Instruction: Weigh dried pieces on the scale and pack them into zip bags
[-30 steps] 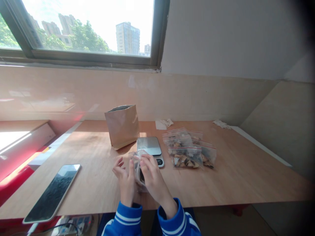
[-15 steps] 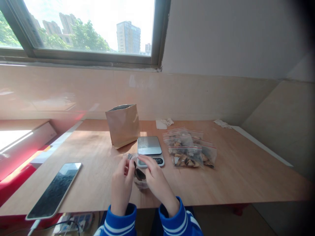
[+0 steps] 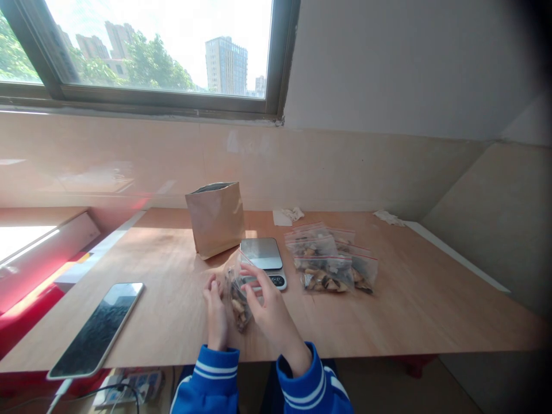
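Observation:
A clear zip bag with dried brown, mushroom-like pieces in it stands slightly tilted between my hands, at the near side of the kitchen scale. My left hand is at the bag's left edge, fingers curled against it; their exact grip is partly hidden. At the upper right edge, my right hand pinches the plastic, with its other fingers bent and apart. The bag's top overlaps the scale's front corner in view. A small display on the scale is lit.
Behind the scale, to the left, stands an open brown paper pouch. Several filled zip bags lie piled at the right. A phone with a cable lies at the left. Crumpled tissue is by the wall on the wooden table.
The zip bag has turned more upright, and its pale pieces now show. My left hand has shifted slightly right and loosened from the top; my right fingers have bent along the bag's edge.

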Tool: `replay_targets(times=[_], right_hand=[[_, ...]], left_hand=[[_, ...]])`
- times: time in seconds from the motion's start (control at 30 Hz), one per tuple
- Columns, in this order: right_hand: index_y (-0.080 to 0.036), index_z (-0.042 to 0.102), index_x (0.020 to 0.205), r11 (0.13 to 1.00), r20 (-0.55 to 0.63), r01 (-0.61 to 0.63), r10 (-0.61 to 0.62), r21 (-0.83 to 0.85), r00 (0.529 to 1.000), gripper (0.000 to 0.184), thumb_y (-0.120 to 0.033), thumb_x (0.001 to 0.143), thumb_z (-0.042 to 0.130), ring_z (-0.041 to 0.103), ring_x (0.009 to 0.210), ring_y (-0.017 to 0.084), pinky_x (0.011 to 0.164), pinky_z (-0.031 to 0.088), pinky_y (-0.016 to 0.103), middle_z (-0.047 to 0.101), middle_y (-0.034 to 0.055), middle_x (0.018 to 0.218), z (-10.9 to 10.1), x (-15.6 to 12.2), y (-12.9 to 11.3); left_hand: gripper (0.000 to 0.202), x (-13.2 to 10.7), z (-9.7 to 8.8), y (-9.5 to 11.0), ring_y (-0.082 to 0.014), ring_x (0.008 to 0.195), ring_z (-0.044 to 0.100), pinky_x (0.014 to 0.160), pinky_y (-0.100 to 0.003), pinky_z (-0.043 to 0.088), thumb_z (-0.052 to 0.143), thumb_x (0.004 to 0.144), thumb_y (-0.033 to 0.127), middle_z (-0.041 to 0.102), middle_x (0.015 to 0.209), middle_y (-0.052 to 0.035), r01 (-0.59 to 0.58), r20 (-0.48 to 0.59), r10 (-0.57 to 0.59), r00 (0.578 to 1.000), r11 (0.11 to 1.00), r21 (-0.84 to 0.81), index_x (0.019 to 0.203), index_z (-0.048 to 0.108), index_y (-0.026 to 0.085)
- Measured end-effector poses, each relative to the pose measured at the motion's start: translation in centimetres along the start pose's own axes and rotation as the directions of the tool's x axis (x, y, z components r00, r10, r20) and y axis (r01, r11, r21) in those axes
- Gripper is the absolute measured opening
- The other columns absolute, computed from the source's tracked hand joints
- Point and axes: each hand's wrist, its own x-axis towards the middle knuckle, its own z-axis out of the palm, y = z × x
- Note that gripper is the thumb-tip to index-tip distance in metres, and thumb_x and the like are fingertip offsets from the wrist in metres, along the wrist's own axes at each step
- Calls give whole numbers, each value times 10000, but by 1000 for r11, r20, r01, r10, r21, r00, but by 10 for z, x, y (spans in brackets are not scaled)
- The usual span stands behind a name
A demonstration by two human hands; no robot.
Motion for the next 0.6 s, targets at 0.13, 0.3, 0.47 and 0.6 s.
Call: replay_targets(times=[0.13,0.3,0.47,0.6], right_hand=[[-192,510,1167,986,-191,-124,101,-111,976,320,-311,874,458,598,909,185,764,523,318,572,113,1111,8,6,12],[-158,522,1034,932,-23,-272,274,-239,961,279,-293,794,563,630,877,253,769,482,369,644,98,889,15,25,22],[-195,332,1189,996,46,-90,89,29,995,356,-177,852,445,630,765,163,753,488,320,640,1,796,16,31,14],[-218,247,1195,982,114,-4,-18,187,993,432,-266,857,512,640,809,148,782,509,318,643,2,866,10,30,3]], left_hand=[[410,6,-5,-7,-238,1244,468,1049,-388,372,486,867,429,475,1320,-118,28,-56,-25,998,998,55,1210,445,206],[393,6,-5,-4,-258,1238,480,1025,-395,404,530,846,364,472,1328,-140,99,-49,-97,994,993,60,1188,454,185],[518,-6,7,13,-264,1204,519,977,-409,452,413,880,512,551,1281,-134,179,49,-173,984,972,-151,1291,425,196],[689,-12,18,21,-270,1162,556,989,-402,450,348,840,657,626,1198,-136,261,349,-144,926,912,-317,1247,535,133]])
